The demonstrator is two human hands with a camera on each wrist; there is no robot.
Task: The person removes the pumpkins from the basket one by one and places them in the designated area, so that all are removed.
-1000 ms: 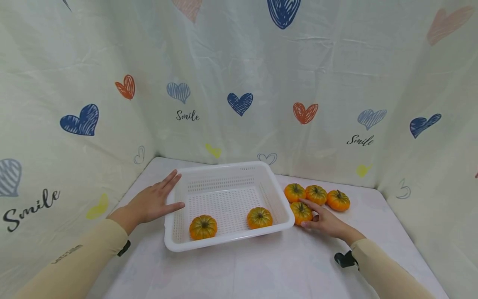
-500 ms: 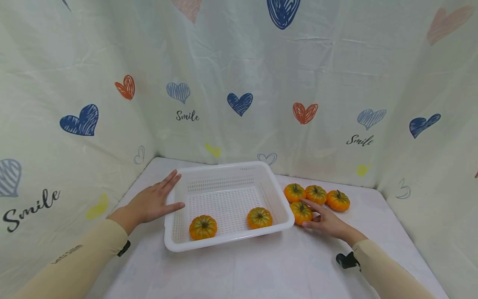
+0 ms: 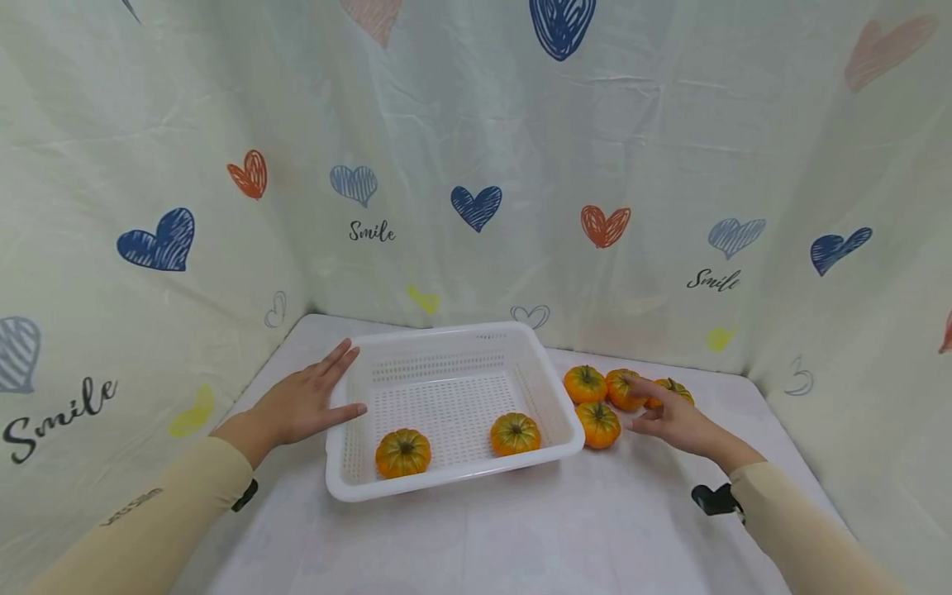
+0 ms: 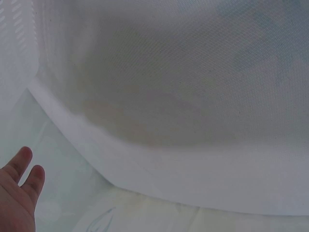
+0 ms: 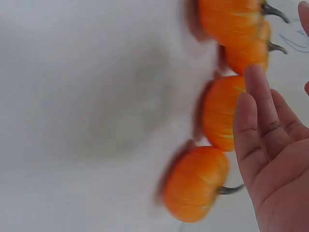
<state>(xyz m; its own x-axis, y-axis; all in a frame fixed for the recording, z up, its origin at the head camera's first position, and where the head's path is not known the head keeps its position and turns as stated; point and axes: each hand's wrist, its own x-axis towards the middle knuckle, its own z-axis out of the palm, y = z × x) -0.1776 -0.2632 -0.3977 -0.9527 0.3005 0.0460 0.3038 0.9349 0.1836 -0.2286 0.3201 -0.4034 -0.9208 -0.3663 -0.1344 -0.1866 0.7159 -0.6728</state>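
Observation:
My left hand (image 3: 301, 405) rests with spread fingers on the left rim of a white perforated plastic basket (image 3: 454, 478). Two small orange pumpkins lie inside it, a left pumpkin (image 3: 403, 454) and a right pumpkin (image 3: 515, 435). Outside the basket's right side, a front pumpkin (image 3: 598, 425) sits against the wall, with a back pumpkin (image 3: 584, 384) behind it. My right hand (image 3: 680, 421) hovers with relaxed fingers, holding nothing, and overlaps the middle pumpkin (image 3: 621, 390) and the far-right pumpkin (image 3: 675, 388). In the right wrist view, its fingers (image 5: 263, 104) extend beside the row of pumpkins.
A white cloth covers the table (image 3: 476, 545). Behind it and on both sides hangs a pale curtain (image 3: 416, 107) printed with hearts and "Smile". The basket stands left of the pumpkin group, near the table's back edge.
My right hand has let go of the front pumpkin and moved to the right, over the other pumpkins. That pumpkin stays beside the basket. The left hand has not moved.

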